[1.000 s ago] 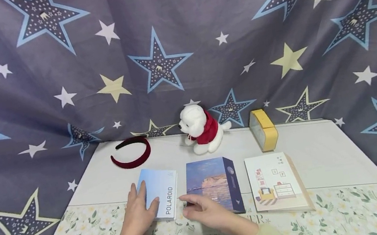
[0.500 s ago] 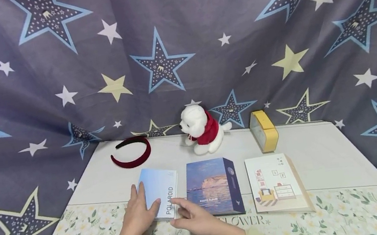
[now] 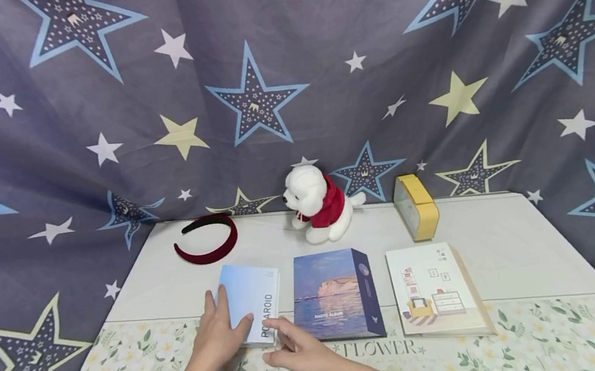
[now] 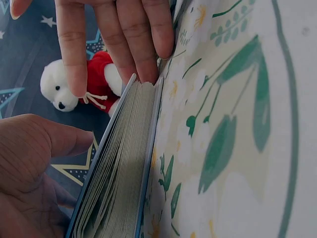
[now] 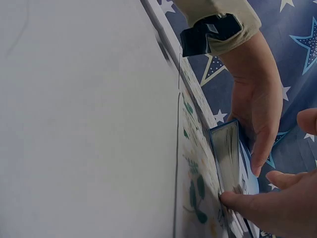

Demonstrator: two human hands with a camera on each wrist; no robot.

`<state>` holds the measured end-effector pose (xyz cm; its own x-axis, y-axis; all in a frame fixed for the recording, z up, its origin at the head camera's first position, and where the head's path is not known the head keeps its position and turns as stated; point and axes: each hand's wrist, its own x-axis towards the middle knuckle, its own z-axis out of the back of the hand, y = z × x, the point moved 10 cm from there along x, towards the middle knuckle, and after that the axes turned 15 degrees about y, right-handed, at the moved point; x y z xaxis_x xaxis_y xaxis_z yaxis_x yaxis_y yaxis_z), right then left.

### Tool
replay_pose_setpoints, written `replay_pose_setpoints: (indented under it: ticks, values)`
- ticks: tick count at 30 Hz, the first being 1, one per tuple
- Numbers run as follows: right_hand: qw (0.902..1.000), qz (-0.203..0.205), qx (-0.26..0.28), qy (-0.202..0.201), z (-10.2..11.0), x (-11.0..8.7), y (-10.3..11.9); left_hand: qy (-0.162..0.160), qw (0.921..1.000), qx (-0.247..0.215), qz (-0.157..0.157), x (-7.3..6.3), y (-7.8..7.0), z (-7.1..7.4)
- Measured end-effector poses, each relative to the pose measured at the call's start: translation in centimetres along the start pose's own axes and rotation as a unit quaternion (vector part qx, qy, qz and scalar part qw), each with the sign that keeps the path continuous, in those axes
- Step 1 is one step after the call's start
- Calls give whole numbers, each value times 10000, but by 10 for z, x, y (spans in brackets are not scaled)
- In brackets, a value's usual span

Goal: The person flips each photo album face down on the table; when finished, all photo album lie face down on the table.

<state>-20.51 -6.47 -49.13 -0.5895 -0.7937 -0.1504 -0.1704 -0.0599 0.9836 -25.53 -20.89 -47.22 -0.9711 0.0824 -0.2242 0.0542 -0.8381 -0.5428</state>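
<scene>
A light-blue photo album (image 3: 250,295) marked POLAROID lies on the table, left of centre in the head view. Its page edges (image 4: 131,134) face the left wrist camera. My left hand (image 3: 218,332) rests at the album's left side, fingers fairly straight and thumb over the cover. From the lower right, my right hand (image 3: 305,351) reaches the corner of the same album, index finger over the cover and thumb lower. In the right wrist view, a fingertip of the right hand (image 5: 282,203) is at the page edges. Exact contact is partly hidden.
Right of it lie a dark-blue photo album (image 3: 331,296) and a white book with a room drawing (image 3: 435,293). Behind stand a dark-red headband (image 3: 227,241), a white plush dog (image 3: 304,194) in red and a yellow boxy object (image 3: 422,211). A starry curtain (image 3: 354,100) hangs behind.
My right hand has moved left, from beside the dark-blue album to the lower right corner of the light-blue one. The left hand stays almost in place.
</scene>
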Motion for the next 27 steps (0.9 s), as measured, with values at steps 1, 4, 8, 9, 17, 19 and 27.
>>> replay_pose_setpoints:
  ticks: [1, 4, 8, 9, 17, 19, 27]
  values:
    - [10000, -27, 32, -22, 0, 0, -1, 5, 10000, -34, 0, 0, 0, 0]
    - [9998, -128, 112, -125, 0, 1, -3, 35, 9999, -155, 15, 0, 2, 1]
    - [9992, -75, 327, -210, 0, 2, -3, 85, 9995, -305, 62, -1, 4, 2]
    - [9989, -4, 406, -217, 0, 3, -2, 93, 9993, -345, 75, -1, 4, 2]
    - [9892, 660, 1242, -417, 7, 4, 7, 163, 9979, -615, 152, 1, 5, 3]
    - [9849, 838, 1446, -448, 9, 3, 9, 201, 9974, -674, 176, 2, 6, 2]
    - [9727, 1164, 1956, -452, 10, 1, 13, 219, 9982, -505, 239, 4, 6, 1]
